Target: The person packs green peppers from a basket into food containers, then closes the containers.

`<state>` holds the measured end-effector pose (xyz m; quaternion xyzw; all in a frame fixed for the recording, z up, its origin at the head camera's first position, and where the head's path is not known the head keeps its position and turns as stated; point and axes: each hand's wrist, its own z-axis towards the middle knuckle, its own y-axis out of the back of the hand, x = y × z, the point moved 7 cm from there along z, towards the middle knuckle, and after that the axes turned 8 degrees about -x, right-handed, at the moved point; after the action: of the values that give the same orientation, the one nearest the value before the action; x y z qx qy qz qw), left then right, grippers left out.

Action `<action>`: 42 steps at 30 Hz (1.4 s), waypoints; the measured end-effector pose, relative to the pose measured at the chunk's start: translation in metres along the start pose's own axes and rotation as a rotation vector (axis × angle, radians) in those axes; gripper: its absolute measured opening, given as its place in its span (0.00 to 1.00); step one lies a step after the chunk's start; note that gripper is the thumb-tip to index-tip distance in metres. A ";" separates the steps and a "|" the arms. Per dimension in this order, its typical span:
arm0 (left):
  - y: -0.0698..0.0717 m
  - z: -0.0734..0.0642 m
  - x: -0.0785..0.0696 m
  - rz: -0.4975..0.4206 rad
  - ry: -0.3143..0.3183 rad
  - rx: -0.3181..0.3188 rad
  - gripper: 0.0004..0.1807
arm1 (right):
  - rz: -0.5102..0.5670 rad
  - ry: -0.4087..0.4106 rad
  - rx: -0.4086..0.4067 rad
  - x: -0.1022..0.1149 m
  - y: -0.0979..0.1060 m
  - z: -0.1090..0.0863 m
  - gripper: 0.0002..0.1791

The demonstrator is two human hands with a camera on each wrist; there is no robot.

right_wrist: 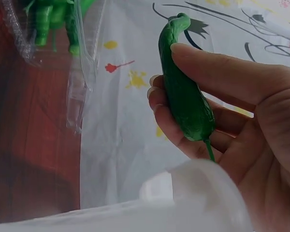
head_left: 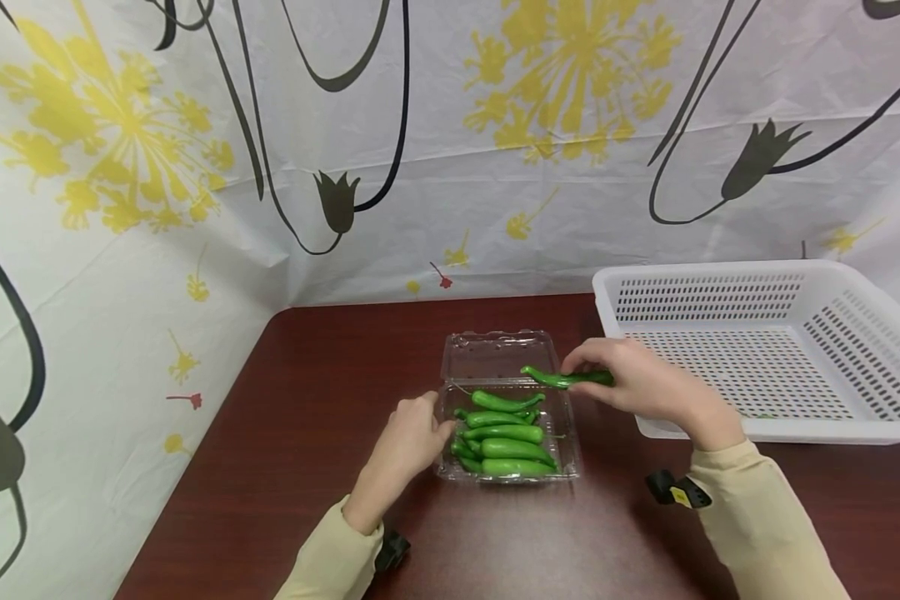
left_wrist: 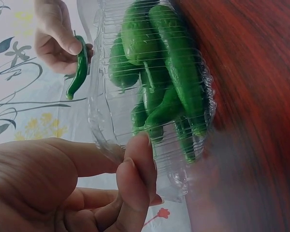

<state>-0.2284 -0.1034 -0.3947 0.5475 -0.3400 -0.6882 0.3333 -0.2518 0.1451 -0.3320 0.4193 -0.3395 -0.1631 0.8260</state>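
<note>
A green chili pepper (right_wrist: 183,82) is pinched between the thumb and fingers of my right hand (head_left: 637,379), raised between the clear plastic clamshell box (head_left: 570,450) and the white basket (head_left: 615,308). The right wrist view shows its thin stem pointing down toward the palm. Several more green peppers (head_left: 504,433) lie side by side in the box, whose lid (head_left: 495,354) is folded back away from me. My left hand (head_left: 412,433) is at the box's left side. In the left wrist view its thumb and curled fingers (left_wrist: 135,179) grip the box's edge.
The white perforated basket stands on the right of the dark red-brown table (head_left: 330,375), close to my right hand and forearm. A white patterned cloth (head_left: 435,150) hangs behind the table and along its left.
</note>
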 end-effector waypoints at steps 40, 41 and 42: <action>-0.001 0.000 -0.001 0.011 0.014 0.004 0.21 | 0.045 0.055 0.155 0.021 -0.052 0.008 0.07; 0.000 0.001 -0.001 0.010 0.013 0.003 0.21 | 0.044 0.053 0.159 0.021 -0.053 0.008 0.07; 0.000 0.001 -0.001 0.006 0.012 0.003 0.20 | 0.044 0.049 0.163 0.021 -0.054 0.008 0.07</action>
<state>-0.2290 -0.1025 -0.3946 0.5513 -0.3407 -0.6832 0.3366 -0.2414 0.0967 -0.3634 0.4814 -0.3403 -0.1063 0.8007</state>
